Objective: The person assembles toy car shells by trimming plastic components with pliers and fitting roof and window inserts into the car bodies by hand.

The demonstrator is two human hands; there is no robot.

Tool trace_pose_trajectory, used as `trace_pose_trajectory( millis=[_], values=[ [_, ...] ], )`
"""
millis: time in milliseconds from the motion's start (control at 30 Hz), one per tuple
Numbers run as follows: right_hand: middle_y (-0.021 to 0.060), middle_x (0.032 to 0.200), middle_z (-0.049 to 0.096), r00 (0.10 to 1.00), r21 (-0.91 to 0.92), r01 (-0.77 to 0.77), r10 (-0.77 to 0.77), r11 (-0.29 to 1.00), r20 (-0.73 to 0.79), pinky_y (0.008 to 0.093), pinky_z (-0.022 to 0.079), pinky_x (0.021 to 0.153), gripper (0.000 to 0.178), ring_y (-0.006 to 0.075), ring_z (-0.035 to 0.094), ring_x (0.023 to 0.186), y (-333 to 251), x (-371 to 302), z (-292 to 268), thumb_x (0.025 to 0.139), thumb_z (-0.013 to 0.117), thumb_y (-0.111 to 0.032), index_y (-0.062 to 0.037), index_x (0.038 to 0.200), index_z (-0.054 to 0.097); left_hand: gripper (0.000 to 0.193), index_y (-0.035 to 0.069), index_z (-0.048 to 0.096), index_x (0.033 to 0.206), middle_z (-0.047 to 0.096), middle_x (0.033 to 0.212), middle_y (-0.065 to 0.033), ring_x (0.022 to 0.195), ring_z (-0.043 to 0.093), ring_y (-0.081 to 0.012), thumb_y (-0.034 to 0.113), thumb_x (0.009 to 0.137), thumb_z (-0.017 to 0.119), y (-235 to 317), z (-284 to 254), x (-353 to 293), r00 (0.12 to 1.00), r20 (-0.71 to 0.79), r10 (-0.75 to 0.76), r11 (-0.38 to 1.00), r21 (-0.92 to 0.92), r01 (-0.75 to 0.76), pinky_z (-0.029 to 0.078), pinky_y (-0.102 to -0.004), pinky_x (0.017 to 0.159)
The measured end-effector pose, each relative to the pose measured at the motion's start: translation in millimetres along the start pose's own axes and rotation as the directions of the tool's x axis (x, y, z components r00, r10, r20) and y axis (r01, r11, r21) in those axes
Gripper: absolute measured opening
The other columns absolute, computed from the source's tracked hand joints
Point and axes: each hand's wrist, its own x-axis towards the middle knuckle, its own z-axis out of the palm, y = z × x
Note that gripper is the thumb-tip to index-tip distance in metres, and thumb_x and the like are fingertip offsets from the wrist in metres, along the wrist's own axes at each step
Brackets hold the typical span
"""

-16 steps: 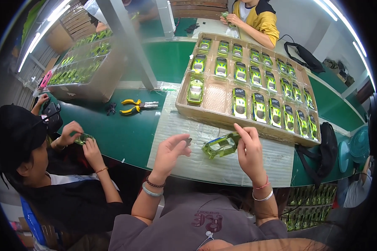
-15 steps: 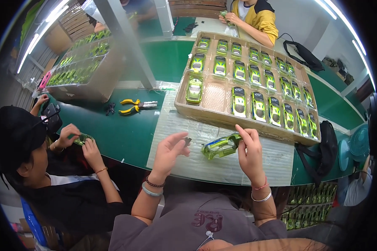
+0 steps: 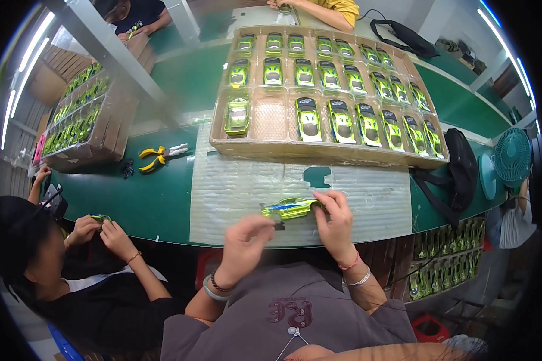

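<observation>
My right hand [image 3: 334,224] grips the rear end of a shiny green toy car body shell [image 3: 288,208] with blue and white markings. The shell is side-on above the pale mat, its other end toward the left. Below and left of it, my left hand [image 3: 247,240] is closed, thumb against fingertips, on a small black part [image 3: 279,226]. This part is just below the shell, and its exact shape is hard to make out.
A cardboard tray [image 3: 325,155] of green toy car bodies stands beyond my hands. The ribbed mat [image 3: 235,186] has a torn hole showing green table. Yellow-handled pliers [image 3: 161,157] lie left, near a stacked box [image 3: 111,129]. A co-worker [image 3: 120,237] sits close on the left; a black bag [image 3: 457,174] lies right.
The view has shifted. The car shell has turned from a tilted pose to lie nearly level, side-on. My left hand has brought the black part below it.
</observation>
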Motion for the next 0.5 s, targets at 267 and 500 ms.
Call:
trace_pose_trajectory(
  millis=[267,500],
  values=[
    [0.0126,0.09,0.062,0.998,0.036,-0.035,0.034,0.999,0.047,0.0335,0.05,0.065,0.029,0.0265,0.062,0.077,3,2,4,0.08,0.063,0.005,-0.0029,0.108,0.067,0.018,0.0,0.067,0.101,0.067,0.092,-0.0152,0.084,0.065,-0.0304,0.002,0.083,0.066,-8,22,11,0.993,0.091,0.074,0.906,0.411,-0.105,0.051,-0.0349,0.073],
    [0.011,0.091,0.062,0.995,0.065,0.038,-0.044,0.997,0.086,0.0379,0.052,0.067,0.03,0.0307,0.063,0.08,9,7,2,0.081,0.061,0.001,-0.0075,0.11,0.065,0.019,0.009,0.07,0.098,0.06,0.081,-0.0124,0.072,0.059,-0.0275,0.007,0.079,0.07,-23,23,39,0.892,0.317,0.322,0.566,0.691,-0.45,0.049,-0.0358,0.062]
  ],
)
